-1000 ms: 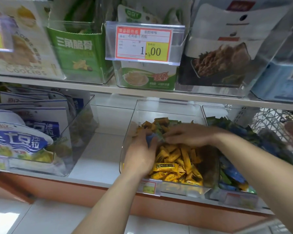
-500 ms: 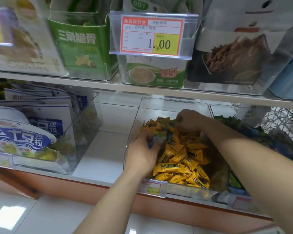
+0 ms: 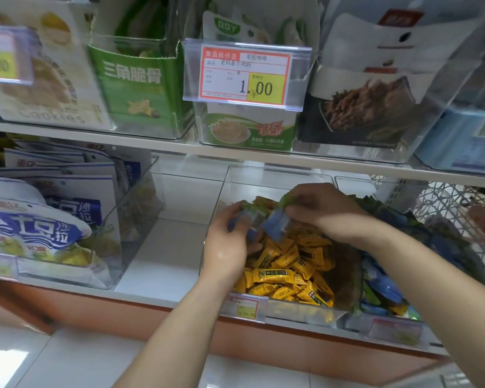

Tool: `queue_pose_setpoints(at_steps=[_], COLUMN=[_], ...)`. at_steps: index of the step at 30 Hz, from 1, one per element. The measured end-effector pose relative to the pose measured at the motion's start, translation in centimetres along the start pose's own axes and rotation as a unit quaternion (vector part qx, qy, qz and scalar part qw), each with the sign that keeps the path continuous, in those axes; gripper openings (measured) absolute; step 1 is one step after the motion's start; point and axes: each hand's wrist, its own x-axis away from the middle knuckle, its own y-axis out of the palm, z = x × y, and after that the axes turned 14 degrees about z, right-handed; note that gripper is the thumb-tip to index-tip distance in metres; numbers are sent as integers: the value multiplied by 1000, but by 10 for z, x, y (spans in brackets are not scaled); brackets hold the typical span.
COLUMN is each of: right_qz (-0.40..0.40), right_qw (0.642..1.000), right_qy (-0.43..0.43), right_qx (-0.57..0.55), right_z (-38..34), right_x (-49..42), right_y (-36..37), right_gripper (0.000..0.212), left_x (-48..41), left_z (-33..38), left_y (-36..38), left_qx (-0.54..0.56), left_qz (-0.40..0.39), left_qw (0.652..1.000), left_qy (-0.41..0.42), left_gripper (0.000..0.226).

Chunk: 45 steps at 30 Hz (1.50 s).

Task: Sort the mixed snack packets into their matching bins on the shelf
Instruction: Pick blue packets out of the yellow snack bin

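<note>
A: Where are the hands?

B: Both are over the clear bin [image 3: 277, 177] on the lower shelf [image 3: 163, 247], the one heaped with yellow packets [image 3: 286, 273]. The left hand [image 3: 230, 245] is at the bin's left wall, its fingers curled round a small bundle of green packets [image 3: 251, 217], with a bit of blue showing beneath them.

A: And the right?

B: The right hand [image 3: 325, 211] reaches in from the right and its fingers are pinched on a blue packet [image 3: 276, 226], with a green one tucked under the fingertips. The two hands nearly meet above the middle of the yellow heap.

A: So the odd ones are lifted clear?

B: They are held just above the yellow ones; whether they touch the pile I cannot tell, as the picture is smeared there.

A: Where would blue and green belong?

B: The neighbouring bin [image 3: 392, 298] just to the right holds blue and green packets mixed together. Beyond it stands a white wire basket [image 3: 454, 208].

A: Anything else nearby?

B: To the left, well apart, a clear bin [image 3: 135, 208] of white and blue pouches. On the upper shelf a price tag [image 3: 245, 74] reading 1.00 hangs right above the hands, beside a green carton [image 3: 135, 85].
</note>
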Motion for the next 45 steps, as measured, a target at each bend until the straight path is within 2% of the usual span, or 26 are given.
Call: queue_pose_setpoints(at_steps=[2,5,7,10,12,15,18,21,25,29,32,35,39,41,45], right_qz=[10,-19,-13,64,27,-60,-46,1,85,124,94,57,57,68,53], right_qw=[999,996,996,996,986,955,942,951,981,989,995,997,997,995,997], right_qy=[19,35,50,16,12,21,10,-1,-24,-20,18,55,48,53,40], right_qx=[-37,-75,-76,56,163,290,332,310,174,82,18,-15,-20,-47,-26], right_z=[-5,-8,-3,16,30,48,52,47,34,17,9,5,-2,-4,-6], right_x=[-1,-9,-21,-52,-71,-87,-92,-87,-60,-20,4,16,14,10,0], right_y=[11,19,21,29,39,59,68,63,35,1,-13,-12,-1,4,8], right_gripper=[9,4,10,11,10,31,34,28,15,19,18,18,16,13,12], left_x=[1,3,1,-5,-5,-5,-7,-6,-6,-4,1,8,16,16,12], left_z=[1,-1,-5,-12,-16,-19,-20,-19,-15,-8,-3,2,7,7,0], left_y=[2,2,-2,-10,-11,-11,-12,-13,-11,-8,-7,-2,8,8,7], left_qx=[8,-24,-65,-127,-167,-186,-187,-173,-147,-97,-30,23,43,44,-8], left_qz=[-18,-41,-20,-4,-4,-9,-15,-17,-12,-5,-17,-34,-58,-63,-81], left_qw=[1000,998,996,988,979,974,974,977,983,992,999,998,993,994,997], left_qy=[-9,34,59,86,114,126,129,126,109,85,20,-46,-89,-83,7], left_gripper=[13,38,33,32,33,29,30,31,39,29,23,27,30,27,36])
